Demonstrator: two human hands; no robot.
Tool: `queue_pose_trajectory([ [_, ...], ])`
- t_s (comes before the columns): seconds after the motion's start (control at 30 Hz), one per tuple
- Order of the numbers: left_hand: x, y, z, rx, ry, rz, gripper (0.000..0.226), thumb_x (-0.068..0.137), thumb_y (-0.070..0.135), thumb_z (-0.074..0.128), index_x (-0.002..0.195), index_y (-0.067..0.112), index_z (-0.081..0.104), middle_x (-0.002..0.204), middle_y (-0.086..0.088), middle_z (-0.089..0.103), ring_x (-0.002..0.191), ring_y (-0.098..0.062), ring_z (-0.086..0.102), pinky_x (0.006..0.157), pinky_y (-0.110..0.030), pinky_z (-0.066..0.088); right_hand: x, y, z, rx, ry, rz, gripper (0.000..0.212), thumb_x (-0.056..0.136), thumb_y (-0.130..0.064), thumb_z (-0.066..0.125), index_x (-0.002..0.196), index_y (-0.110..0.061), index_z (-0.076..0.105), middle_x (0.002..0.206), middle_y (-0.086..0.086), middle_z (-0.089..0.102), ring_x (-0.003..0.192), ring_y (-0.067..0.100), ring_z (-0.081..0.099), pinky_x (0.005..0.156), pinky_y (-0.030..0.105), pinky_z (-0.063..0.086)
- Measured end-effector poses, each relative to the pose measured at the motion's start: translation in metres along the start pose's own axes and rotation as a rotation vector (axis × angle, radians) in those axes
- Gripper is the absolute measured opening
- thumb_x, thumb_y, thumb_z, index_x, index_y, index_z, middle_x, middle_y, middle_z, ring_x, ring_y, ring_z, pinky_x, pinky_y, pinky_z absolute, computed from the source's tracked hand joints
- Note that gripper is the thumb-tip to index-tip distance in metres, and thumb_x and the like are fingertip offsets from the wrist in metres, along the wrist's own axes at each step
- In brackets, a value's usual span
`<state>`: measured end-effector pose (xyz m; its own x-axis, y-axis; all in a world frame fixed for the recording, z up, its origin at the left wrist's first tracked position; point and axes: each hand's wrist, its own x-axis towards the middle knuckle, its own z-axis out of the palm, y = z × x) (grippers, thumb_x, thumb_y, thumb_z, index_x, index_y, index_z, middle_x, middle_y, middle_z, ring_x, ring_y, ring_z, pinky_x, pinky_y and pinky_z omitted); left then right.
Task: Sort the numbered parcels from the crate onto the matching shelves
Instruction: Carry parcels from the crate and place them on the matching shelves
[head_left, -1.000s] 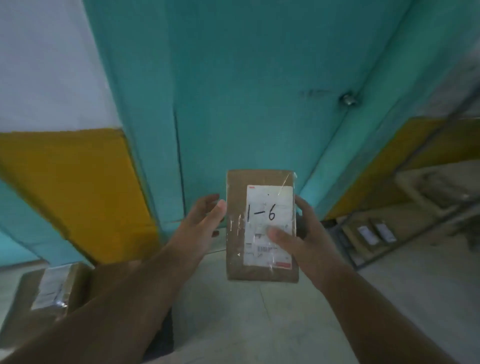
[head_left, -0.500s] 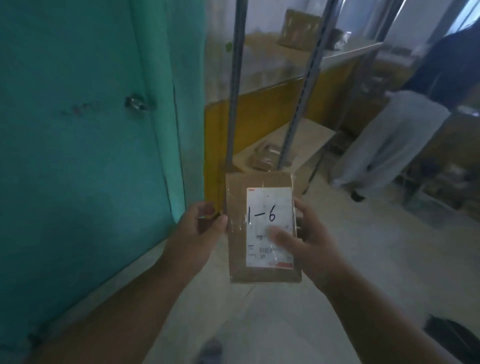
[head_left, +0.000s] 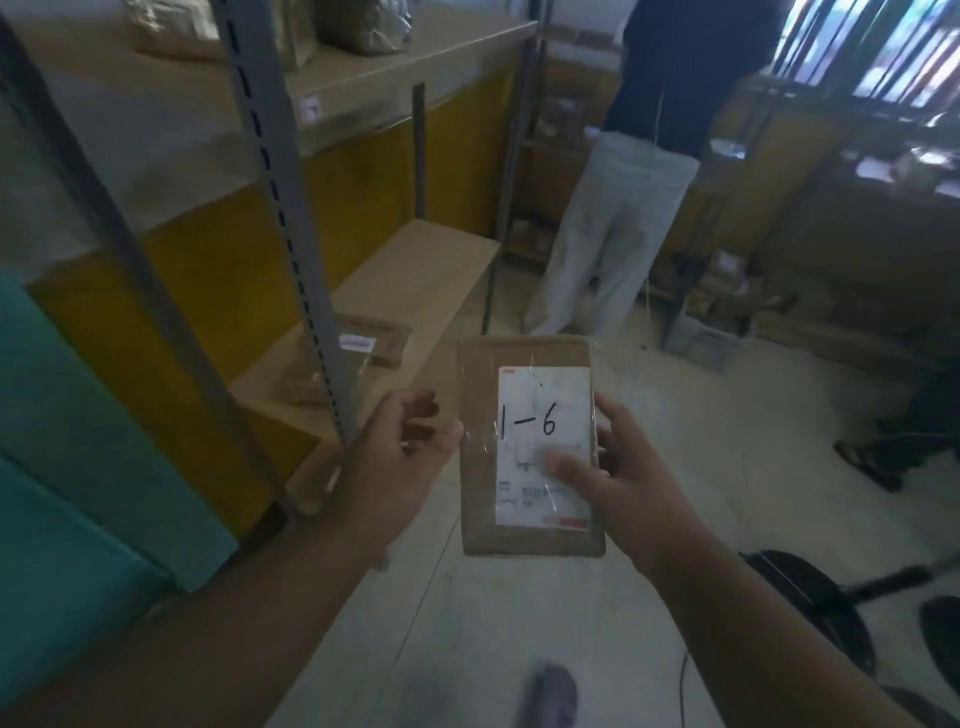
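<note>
Holding the parcel (head_left: 530, 447) face-up between both hands, in mid-air over the floor and just right of the shelving, you keep its white label (head_left: 543, 444) readable, the handwritten "1-6" turned toward you. Your right hand (head_left: 623, 478) clasps the right edge, thumb laid across the label's lower part, likely to steady it while you read. Your left hand (head_left: 400, 452) pinches the left edge with thumb and curled fingers. The lower shelf (head_left: 415, 270) beside you already carries a wrapped parcel (head_left: 363, 345). Another person (head_left: 634, 197) stands further back, facing other racks.
</note>
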<state>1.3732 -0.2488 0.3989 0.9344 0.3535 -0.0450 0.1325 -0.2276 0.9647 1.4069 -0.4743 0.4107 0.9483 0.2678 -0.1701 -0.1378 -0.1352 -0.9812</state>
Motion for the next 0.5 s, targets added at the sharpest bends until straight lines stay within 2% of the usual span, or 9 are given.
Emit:
queue_pose_trajectory([
  [0.17, 0.072, 0.002, 0.071, 0.013, 0.056, -0.038, 0.033, 0.091, 0.036, 0.066, 0.12, 0.036, 0.049, 0.115, 0.023, 0.058, 0.099, 0.004, 0.056, 0.079, -0.021, 0.047, 0.1, 0.007, -0.066, -0.069, -0.064, -0.004, 0.075, 0.073, -0.031, 0.083, 0.138, -0.046, 0.048, 0.125, -0.001, 0.065, 0.098, 0.02, 0.073, 0.069, 0.044, 0.063],
  [0.3, 0.114, 0.014, 0.106, -0.047, 0.193, -0.127, 0.029, 0.089, 0.028, 0.07, 0.113, 0.034, 0.058, 0.112, 0.019, 0.064, 0.096, 0.001, 0.062, 0.082, -0.026, 0.052, 0.184, -0.008, -0.099, -0.108, -0.204, 0.007, 0.077, 0.069, -0.037, 0.084, 0.136, -0.05, 0.047, 0.124, -0.003, 0.066, 0.1, 0.021, 0.073, 0.069, 0.044, 0.063],
  [0.4, 0.142, 0.024, 0.116, -0.032, 0.283, -0.187, 0.021, 0.089, 0.03, 0.069, 0.101, 0.041, 0.056, 0.108, 0.022, 0.063, 0.096, 0.001, 0.061, 0.073, -0.019, 0.047, 0.243, -0.017, -0.103, -0.123, -0.319, -0.003, 0.068, 0.079, -0.025, 0.082, 0.135, -0.048, 0.05, 0.125, 0.001, 0.066, 0.101, 0.023, 0.073, 0.069, 0.046, 0.063],
  [0.5, 0.17, 0.024, 0.112, -0.007, 0.353, -0.239, 0.028, 0.091, 0.035, 0.066, 0.117, 0.037, 0.055, 0.113, 0.019, 0.061, 0.095, 0.002, 0.058, 0.057, -0.007, 0.045, 0.295, -0.019, -0.092, -0.086, -0.411, -0.003, 0.067, 0.081, -0.021, 0.081, 0.136, -0.045, 0.051, 0.126, 0.003, 0.066, 0.106, 0.028, 0.071, 0.071, 0.049, 0.063],
])
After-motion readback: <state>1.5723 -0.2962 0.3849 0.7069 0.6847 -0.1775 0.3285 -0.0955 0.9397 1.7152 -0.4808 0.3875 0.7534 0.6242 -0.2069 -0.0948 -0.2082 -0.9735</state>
